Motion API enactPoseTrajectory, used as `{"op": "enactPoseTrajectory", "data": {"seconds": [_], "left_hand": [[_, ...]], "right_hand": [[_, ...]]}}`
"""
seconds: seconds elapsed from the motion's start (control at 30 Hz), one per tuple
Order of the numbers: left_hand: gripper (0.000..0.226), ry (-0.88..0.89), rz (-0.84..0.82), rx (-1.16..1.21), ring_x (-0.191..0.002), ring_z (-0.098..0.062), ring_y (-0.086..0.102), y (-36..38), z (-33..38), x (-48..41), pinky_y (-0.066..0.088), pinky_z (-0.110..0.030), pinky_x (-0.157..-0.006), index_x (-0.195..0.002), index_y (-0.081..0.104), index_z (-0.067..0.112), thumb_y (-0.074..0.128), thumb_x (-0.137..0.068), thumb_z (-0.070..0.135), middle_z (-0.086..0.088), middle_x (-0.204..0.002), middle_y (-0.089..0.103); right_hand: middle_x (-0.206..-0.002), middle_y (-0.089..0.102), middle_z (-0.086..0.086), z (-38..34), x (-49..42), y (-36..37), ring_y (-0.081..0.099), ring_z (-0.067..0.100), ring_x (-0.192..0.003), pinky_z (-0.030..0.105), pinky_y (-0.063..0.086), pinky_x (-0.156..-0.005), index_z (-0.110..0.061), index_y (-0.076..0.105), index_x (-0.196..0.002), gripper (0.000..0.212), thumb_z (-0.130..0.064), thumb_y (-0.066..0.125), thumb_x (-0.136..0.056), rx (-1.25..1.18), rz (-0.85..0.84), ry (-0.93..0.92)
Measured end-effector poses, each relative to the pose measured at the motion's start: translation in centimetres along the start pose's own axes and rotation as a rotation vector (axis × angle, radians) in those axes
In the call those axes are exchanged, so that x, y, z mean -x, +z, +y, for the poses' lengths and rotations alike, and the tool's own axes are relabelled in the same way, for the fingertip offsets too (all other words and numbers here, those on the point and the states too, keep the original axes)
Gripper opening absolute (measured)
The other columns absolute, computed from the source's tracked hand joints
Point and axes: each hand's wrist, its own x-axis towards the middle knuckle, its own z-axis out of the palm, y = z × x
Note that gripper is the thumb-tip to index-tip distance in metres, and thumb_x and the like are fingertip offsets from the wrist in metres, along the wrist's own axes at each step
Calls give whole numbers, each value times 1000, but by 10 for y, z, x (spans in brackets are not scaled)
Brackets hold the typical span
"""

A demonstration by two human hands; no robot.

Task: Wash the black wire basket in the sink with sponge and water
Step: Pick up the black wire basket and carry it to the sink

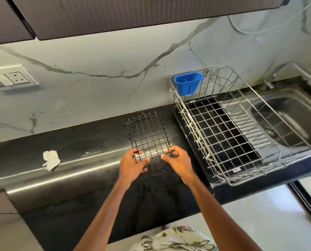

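Observation:
The black wire basket (148, 134) sits on the dark countertop (78, 156), left of the sink. My left hand (133, 163) grips its near left edge, fingers curled through the wires. At the near right edge, my right hand (176, 160) holds the wires the same way. The steel sink (292, 113) lies at the far right, with its tap (285, 71) behind it. No sponge is in view.
A large steel dish rack (241, 127) stands between the basket and the sink, partly over the drainboard, with a blue plastic cup (187, 84) hooked on its back rim. A crumpled white tissue (50, 160) lies on the counter to the left. Wall cabinets hang overhead.

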Motion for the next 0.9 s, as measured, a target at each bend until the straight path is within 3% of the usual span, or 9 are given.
{"op": "enactPoseTrajectory", "data": {"seconds": [0.1,0.23,0.37,0.53,0.67,0.77,0.83,0.9], "left_hand": [[46,60,-16,-70,-85,-8,77,-14,4,34,66,-42,-72,-131,62,19,81,-89,21,-5,-125,63],[37,204,-103,-164,-91,-15,77,-21,10,92,66,-38,-70,-123,64,29,80,-89,32,-5,-116,72],[44,331,-175,-208,-86,-10,78,-10,31,150,66,-38,-65,-125,65,27,82,-86,36,1,-107,75],[29,460,-183,-195,-74,-5,77,18,77,196,63,-29,-55,-109,71,31,85,-84,31,-2,-99,75],[30,554,-199,-189,-72,-7,77,59,108,217,64,-33,-55,-109,74,26,86,-83,33,0,-94,79],[30,596,-207,-183,-72,-6,77,98,124,227,64,-34,-57,-108,75,25,86,-82,34,3,-90,79],[29,617,-210,-172,-74,-4,77,132,130,234,64,-29,-60,-107,76,25,87,-82,33,2,-91,79],[24,631,-228,-149,-74,0,76,167,135,241,61,-21,-60,-103,75,25,87,-82,28,4,-89,78]], "right_hand": [[-99,67,-13,-7,40,-12,63,7,-99,25,52,-87,-31,71,-91,19,-33,84,-78,-2,21,-36],[-87,72,-9,-12,105,-43,70,14,-88,24,58,-78,-31,70,-88,14,-30,83,-82,10,71,-64],[-87,75,-4,-8,162,-84,73,15,-85,39,62,-84,-29,72,-92,19,-38,84,-79,4,151,-81],[-89,75,-5,-16,210,-137,72,12,-88,36,61,-81,-32,72,-95,28,-47,84,-75,-65,259,-120],[-84,75,1,-23,232,-187,71,13,-78,29,56,-68,-26,71,-99,29,-41,84,-77,-136,314,-170],[-94,75,2,-13,234,-230,72,16,-89,31,57,-74,-27,70,-103,42,-49,87,-71,-177,351,-168],[-104,74,3,0,233,-262,71,21,-100,40,60,-85,-31,71,-104,55,-60,89,-61,-200,372,-168],[-110,73,5,13,232,-293,69,26,-107,48,58,-91,-33,71,-102,57,-58,91,-55,-231,395,-169]]}}
